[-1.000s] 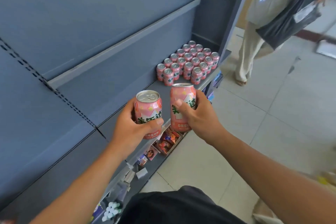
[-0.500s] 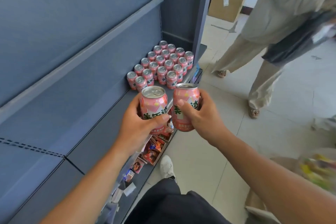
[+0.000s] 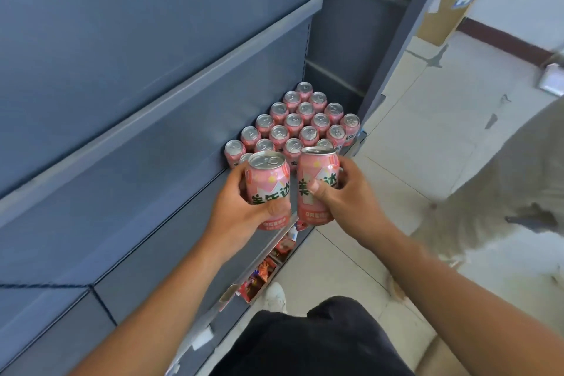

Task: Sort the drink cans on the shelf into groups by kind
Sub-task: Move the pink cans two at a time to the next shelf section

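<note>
Head view: left hand point(image 3: 241, 207) wraps round a pink aluminium drink can with green lettering point(image 3: 265, 180). The right hand point(image 3: 345, 198) wraps round a second pink can of the same print point(image 3: 316, 168). Both cans are upright, side by side at frame centre, held just above the grey metal shelf deck point(image 3: 183, 268) and next to the near edge of the block of matching pink cans point(image 3: 305, 122), which stands in tight rows above centre.

Handling, my read: the tabs look sealed, so the cans are likely full, with moderate weight and stiff walls. The printed sides are smooth and could slip. A mid-body wrap like this one looks right. A drop would dent them.

Containers: an open cardboard tray point(image 3: 244, 290) on the lower shelf, below centre, holds red snack packets; the print is too small to read. A brown cardboard box point(image 3: 442, 9) is at upper right, contents hidden. Someone's beige trouser leg point(image 3: 503, 177) is at right.
</note>
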`<state>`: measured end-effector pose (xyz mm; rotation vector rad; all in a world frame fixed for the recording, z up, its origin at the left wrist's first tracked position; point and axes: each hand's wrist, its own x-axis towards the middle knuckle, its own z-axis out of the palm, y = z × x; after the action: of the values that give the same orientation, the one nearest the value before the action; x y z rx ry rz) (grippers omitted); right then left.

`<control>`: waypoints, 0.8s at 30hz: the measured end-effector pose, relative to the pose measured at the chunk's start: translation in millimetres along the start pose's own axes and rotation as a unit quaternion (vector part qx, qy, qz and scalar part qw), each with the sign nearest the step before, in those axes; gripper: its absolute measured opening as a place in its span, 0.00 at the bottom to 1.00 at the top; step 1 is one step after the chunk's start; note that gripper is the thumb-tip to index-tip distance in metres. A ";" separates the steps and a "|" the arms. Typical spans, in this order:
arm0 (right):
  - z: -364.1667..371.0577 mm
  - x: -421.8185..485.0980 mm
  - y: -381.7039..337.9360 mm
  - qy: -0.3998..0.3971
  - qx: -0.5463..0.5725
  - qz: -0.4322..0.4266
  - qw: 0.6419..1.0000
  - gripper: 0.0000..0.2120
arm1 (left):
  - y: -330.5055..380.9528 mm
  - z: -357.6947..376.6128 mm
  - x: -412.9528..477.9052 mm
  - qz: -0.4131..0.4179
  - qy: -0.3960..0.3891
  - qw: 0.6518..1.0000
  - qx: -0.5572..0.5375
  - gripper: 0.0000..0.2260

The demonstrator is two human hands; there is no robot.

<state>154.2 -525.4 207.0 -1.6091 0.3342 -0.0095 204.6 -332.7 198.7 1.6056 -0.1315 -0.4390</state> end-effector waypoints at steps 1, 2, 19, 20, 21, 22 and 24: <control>-2.0 10.2 0.3 -0.008 -0.004 0.003 1.000 0.18 | 0.0 1.0 7.3 -0.006 0.007 1.000 -0.001 0.31; -4.2 20.9 0.6 -0.019 -0.007 0.008 1.000 0.20 | -1.3 2.5 14.7 -0.014 0.016 1.000 -0.003 0.31; -52.2 235.3 37.1 -0.230 -0.125 0.053 0.964 0.28 | -49.9 66.0 122.3 -0.140 0.280 0.950 -0.017 0.33; -51.1 241.7 37.5 -0.240 -0.126 0.056 0.961 0.28 | -54.2 67.1 123.9 -0.145 0.286 0.947 -0.010 0.32; -49.7 247.5 38.0 -0.249 -0.126 0.060 0.959 0.27 | -58.9 67.8 125.7 -0.150 0.293 0.944 -0.003 0.32; -48.1 253.0 39.9 -0.259 -0.130 0.063 0.955 0.26 | -63.8 68.8 127.6 -0.155 0.298 0.942 0.008 0.32; -45.1 263.0 44.5 -0.276 -0.151 0.063 0.947 0.25 | -76.5 69.1 133.2 -0.161 0.310 0.937 0.032 0.32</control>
<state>386.9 -628.3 114.9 -1.8099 -0.0027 0.6064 288.5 -436.1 95.6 1.7648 0.6081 -0.1579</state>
